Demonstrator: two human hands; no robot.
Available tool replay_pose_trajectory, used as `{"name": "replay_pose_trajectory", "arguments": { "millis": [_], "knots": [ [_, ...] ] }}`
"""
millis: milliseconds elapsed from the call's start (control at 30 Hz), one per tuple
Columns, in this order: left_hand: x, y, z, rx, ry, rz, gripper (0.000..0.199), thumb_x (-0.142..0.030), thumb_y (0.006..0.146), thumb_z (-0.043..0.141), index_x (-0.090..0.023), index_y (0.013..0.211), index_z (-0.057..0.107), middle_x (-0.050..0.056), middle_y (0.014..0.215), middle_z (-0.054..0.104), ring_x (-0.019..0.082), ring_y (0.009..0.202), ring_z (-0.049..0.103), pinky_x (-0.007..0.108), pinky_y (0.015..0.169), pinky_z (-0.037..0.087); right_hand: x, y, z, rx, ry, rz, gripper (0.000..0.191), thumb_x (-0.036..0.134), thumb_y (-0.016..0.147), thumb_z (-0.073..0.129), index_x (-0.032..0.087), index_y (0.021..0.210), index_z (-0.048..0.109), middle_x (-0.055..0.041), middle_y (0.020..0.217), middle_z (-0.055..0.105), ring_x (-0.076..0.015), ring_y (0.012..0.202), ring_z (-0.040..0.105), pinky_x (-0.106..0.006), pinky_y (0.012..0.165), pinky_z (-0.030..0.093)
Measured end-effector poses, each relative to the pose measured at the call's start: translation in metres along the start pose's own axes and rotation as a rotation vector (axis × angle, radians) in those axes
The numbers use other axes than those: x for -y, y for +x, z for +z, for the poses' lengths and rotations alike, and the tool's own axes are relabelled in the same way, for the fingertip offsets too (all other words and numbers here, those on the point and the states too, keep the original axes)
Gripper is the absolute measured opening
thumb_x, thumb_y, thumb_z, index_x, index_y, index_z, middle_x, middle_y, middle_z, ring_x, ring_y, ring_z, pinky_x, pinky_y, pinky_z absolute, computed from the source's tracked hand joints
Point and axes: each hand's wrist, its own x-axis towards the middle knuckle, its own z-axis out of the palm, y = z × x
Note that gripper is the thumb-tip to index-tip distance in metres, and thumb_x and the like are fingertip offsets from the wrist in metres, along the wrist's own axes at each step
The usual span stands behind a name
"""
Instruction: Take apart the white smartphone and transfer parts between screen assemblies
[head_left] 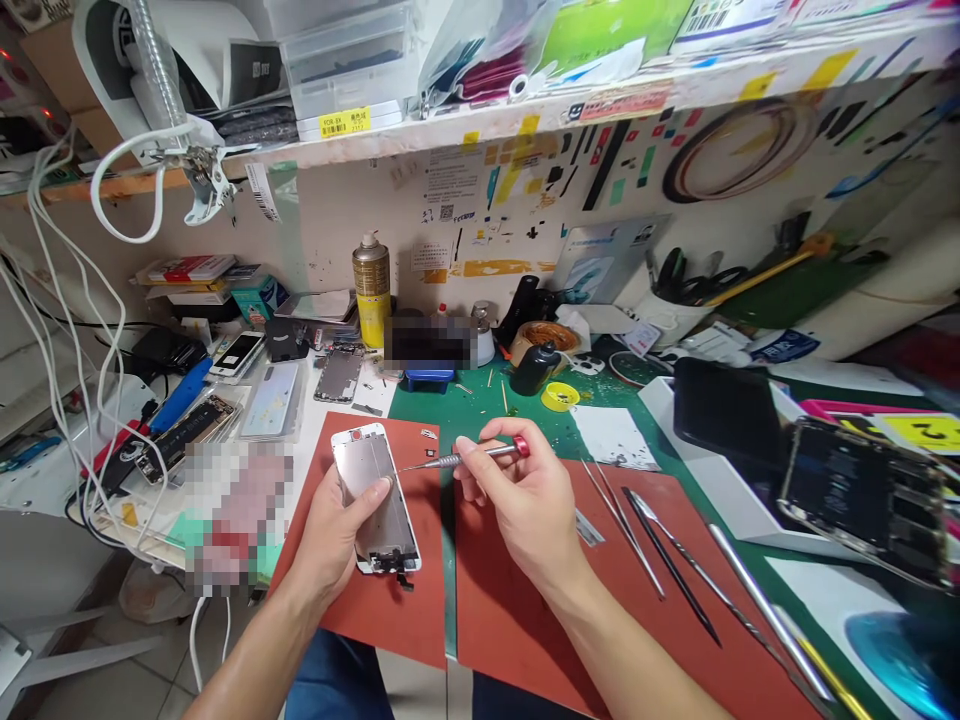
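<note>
In my left hand [337, 520] is a white-edged phone screen assembly [373, 450], its silvery back plate facing up and a black flex cable at its lower end. My left thumb lies across the plate. My right hand [525, 490] grips a small precision screwdriver [450, 461] with a red end cap, thumb and fingers closed round its shaft. The driver's thin tip points left at the right edge of the screen assembly; whether it touches cannot be told. Beneath both hands lie a left red-brown mat [412, 620] and a right one [495, 620].
Metal tweezers [630, 530] and several slim tools lie right of my right hand. Beyond them an opened phone [862, 500] leans on a white box [750, 500]. A yellow spray can [372, 290], a black bottle [534, 368] and a yellow lid [561, 396] stand behind. White cables [60, 300] hang left.
</note>
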Motion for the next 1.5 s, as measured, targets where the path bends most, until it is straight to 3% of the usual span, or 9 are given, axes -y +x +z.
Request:
{"name": "replay_pose_trajectory", "arguments": {
  "millis": [233, 333, 500, 667, 867, 1133, 1500],
  "knots": [
    [-0.013, -0.001, 0.006, -0.052, -0.069, -0.017, 0.053, -0.036, 0.086, 0.086, -0.023, 0.133, 0.068, 0.009, 0.130, 0.075, 0.026, 0.117, 0.072, 0.035, 0.104, 0.056, -0.003, 0.010, -0.005, -0.083, -0.179, 0.020, 0.040, 0.055, 0.085, 0.078, 0.026, 0.097, 0.053, 0.0025, 0.063, 0.067, -0.0165, 0.050, 0.059, -0.027, 0.049, 0.043],
    [-0.024, -0.001, 0.011, -0.080, -0.066, -0.097, 0.053, -0.036, 0.084, 0.087, -0.023, 0.132, 0.067, 0.009, 0.119, 0.079, 0.029, 0.108, 0.077, 0.042, 0.098, 0.062, -0.003, 0.013, -0.007, -0.097, -0.340, 0.011, 0.031, 0.050, 0.087, 0.071, 0.026, 0.095, 0.053, 0.0022, 0.062, 0.067, -0.0195, 0.055, 0.063, -0.029, 0.055, 0.045],
    [-0.033, 0.007, 0.020, 0.006, 0.000, -0.155, 0.049, -0.035, 0.085, 0.086, -0.018, 0.128, 0.068, 0.013, 0.116, 0.079, 0.032, 0.098, 0.080, 0.046, 0.087, 0.066, 0.001, 0.015, -0.008, -0.087, -0.494, -0.053, 0.019, 0.039, 0.088, 0.064, 0.027, 0.093, 0.051, 0.0045, 0.058, 0.065, -0.0189, 0.051, 0.057, -0.030, 0.057, 0.041],
    [-0.033, 0.020, 0.029, 0.056, 0.053, -0.173, 0.049, -0.034, 0.086, 0.085, -0.019, 0.129, 0.067, 0.015, 0.123, 0.077, 0.032, 0.102, 0.079, 0.046, 0.088, 0.066, 0.002, 0.016, -0.008, -0.067, -0.506, -0.074, 0.016, 0.036, 0.086, 0.061, 0.028, 0.092, 0.049, 0.0070, 0.056, 0.058, -0.0180, 0.048, 0.051, -0.029, 0.055, 0.038],
    [-0.029, 0.025, 0.035, 0.093, 0.083, -0.177, 0.047, -0.037, 0.088, 0.082, -0.019, 0.129, 0.067, 0.015, 0.124, 0.077, 0.031, 0.105, 0.078, 0.045, 0.089, 0.066, 0.002, 0.016, -0.008, -0.035, -0.491, -0.075, 0.013, 0.032, 0.085, 0.059, 0.028, 0.092, 0.049, 0.0089, 0.054, 0.053, -0.0185, 0.050, 0.054, -0.029, 0.055, 0.036],
    [-0.029, 0.027, 0.034, 0.077, 0.119, -0.198, 0.047, -0.038, 0.086, 0.084, -0.017, 0.124, 0.067, 0.016, 0.118, 0.078, 0.033, 0.103, 0.078, 0.042, 0.080, 0.068, 0.003, 0.019, -0.011, -0.076, -0.488, -0.072, 0.014, 0.029, 0.083, 0.060, 0.028, 0.091, 0.049, 0.0089, 0.055, 0.055, -0.0173, 0.050, 0.054, -0.028, 0.055, 0.038],
    [-0.033, 0.024, 0.035, 0.040, 0.117, -0.203, 0.043, -0.032, 0.088, 0.082, -0.017, 0.125, 0.067, 0.015, 0.120, 0.078, 0.034, 0.108, 0.077, 0.044, 0.083, 0.069, 0.006, 0.021, -0.012, -0.141, -0.488, -0.092, 0.014, 0.028, 0.082, 0.060, 0.028, 0.089, 0.048, 0.0101, 0.052, 0.050, -0.0178, 0.049, 0.053, -0.028, 0.056, 0.037]
  ]
}}
